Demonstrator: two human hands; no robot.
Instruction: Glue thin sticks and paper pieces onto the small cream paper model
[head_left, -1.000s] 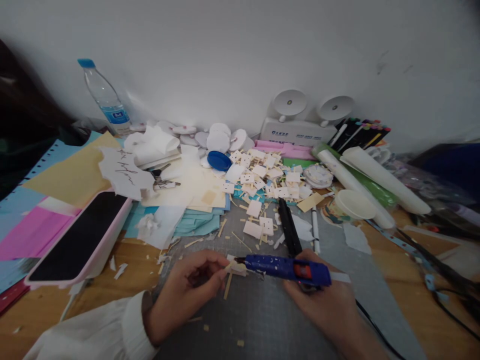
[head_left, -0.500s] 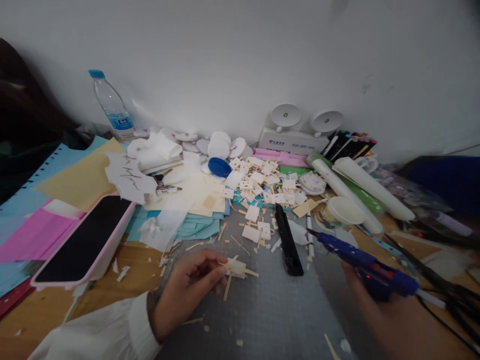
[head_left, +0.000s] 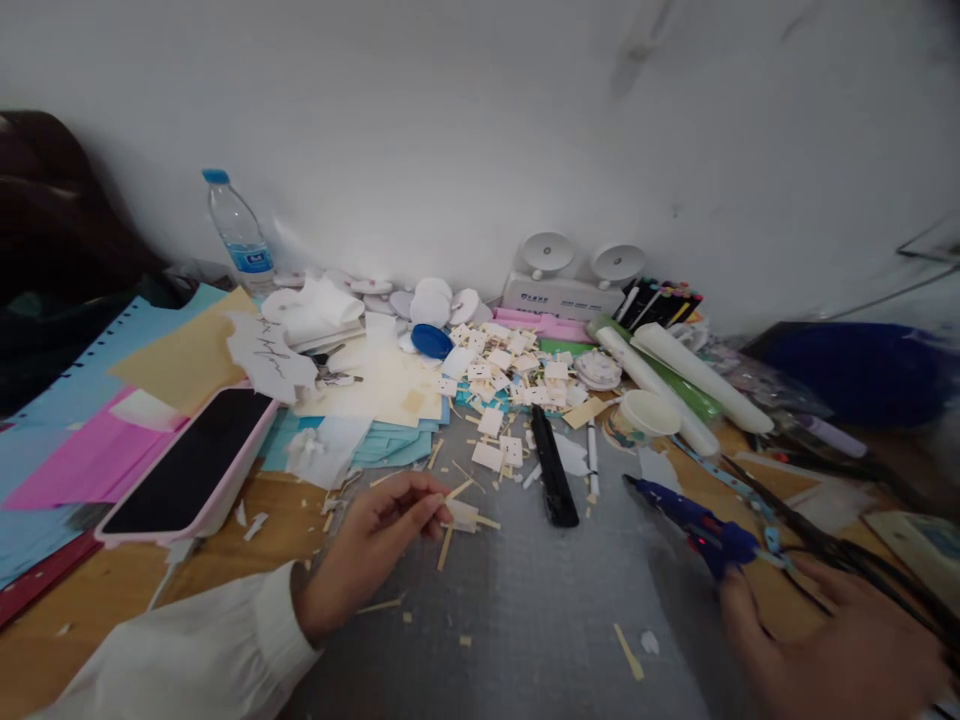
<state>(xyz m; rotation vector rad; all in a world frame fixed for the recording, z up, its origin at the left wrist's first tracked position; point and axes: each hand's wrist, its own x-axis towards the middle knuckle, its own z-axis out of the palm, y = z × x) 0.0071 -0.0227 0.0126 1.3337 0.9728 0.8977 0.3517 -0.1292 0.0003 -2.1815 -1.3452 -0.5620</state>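
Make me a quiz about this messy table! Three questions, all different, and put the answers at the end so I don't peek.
1. What does the left hand hold?
2. True or false: the glue gun is nearer the right hand than the left.
3. Choose one. The bottle cap is: A) red, B) blue, C) green.

Key:
1. A small pale card with thin strips.
2. True.
3. B.

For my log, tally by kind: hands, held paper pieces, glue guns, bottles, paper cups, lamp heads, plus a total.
Left hand and right hand: 2
Held paper piece: 1
Glue gun: 1
Bottle: 1
Paper cup: 1
Lamp heads: 2
Total: 8
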